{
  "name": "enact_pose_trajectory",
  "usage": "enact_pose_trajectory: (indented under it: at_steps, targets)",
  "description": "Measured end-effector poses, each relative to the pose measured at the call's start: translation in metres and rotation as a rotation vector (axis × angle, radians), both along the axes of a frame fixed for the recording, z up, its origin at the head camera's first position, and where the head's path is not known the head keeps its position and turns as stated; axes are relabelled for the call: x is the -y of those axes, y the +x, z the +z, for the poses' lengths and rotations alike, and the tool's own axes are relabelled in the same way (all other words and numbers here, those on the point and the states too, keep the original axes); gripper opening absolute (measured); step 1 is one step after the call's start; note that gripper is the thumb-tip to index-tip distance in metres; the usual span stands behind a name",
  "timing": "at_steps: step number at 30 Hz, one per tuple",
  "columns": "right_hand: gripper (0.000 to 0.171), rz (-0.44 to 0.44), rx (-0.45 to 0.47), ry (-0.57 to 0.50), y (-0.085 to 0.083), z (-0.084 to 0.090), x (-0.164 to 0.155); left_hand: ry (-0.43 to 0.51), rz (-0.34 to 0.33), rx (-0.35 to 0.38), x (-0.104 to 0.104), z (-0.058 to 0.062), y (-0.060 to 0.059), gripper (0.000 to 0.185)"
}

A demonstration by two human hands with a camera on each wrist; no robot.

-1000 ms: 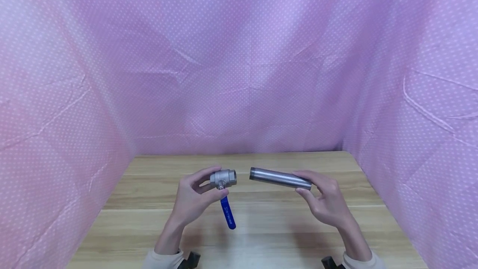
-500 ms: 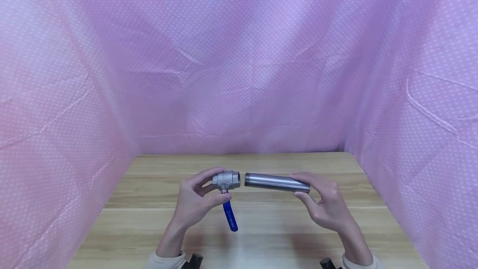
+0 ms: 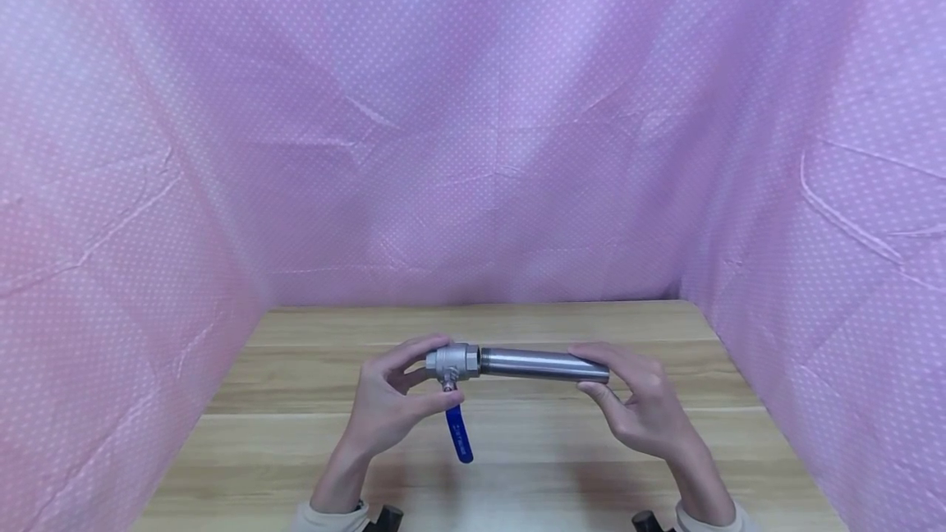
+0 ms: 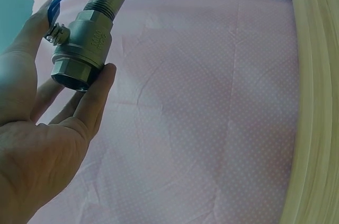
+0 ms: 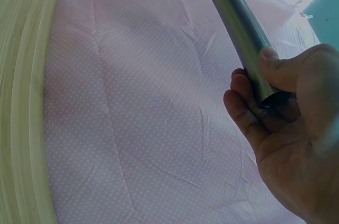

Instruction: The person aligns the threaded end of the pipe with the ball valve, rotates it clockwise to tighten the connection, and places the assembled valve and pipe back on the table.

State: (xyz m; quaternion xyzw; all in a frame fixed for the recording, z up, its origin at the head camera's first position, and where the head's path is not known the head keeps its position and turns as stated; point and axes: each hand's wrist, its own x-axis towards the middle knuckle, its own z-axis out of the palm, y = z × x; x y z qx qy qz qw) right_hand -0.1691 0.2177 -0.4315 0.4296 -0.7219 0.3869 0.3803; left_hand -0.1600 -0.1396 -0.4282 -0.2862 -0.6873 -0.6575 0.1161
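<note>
My left hand [image 3: 392, 401] grips a silver ball valve [image 3: 452, 361] between thumb and fingers. Its blue lever handle [image 3: 459, 433] hangs down toward me past the thumb. From the right, my right hand [image 3: 641, 401] pinches the far end of a steel pipe [image 3: 543, 364]. The pipe's threaded end is right at the valve's hex opening, nearly in line with it. In the left wrist view, threads [image 4: 100, 6] still show outside the valve body [image 4: 85, 41], whose other opening faces the palm. The right wrist view shows the pipe's open end [image 5: 274, 98] among the fingers.
A light wood table [image 3: 517, 466] lies beneath both hands. Pink dotted cloth [image 3: 473, 146] hangs behind it and along both sides. Black wrist mounts [image 3: 386, 518] show at the bottom edge, by the sleeves.
The gap between valve and pipe has closed: the valve moved slightly right and down, the pipe moved left and levelled out. Both hands keep their hold.
</note>
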Motion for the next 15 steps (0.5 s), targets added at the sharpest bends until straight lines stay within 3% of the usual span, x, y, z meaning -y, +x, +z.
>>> enact_pose_trajectory:
  at_steps: [7, 15]
  targets:
    - [0.043, 0.003, 0.005, 0.013, 0.0004, 0.0001, -0.0003, -0.001, -0.019, -0.038, 0.0007, -0.0041, -0.0020, 0.067]
    - [0.042, 0.014, 0.014, 0.023, 0.0004, 0.0001, -0.0003, -0.014, -0.025, -0.011, 0.0007, -0.0040, -0.0014, 0.071]
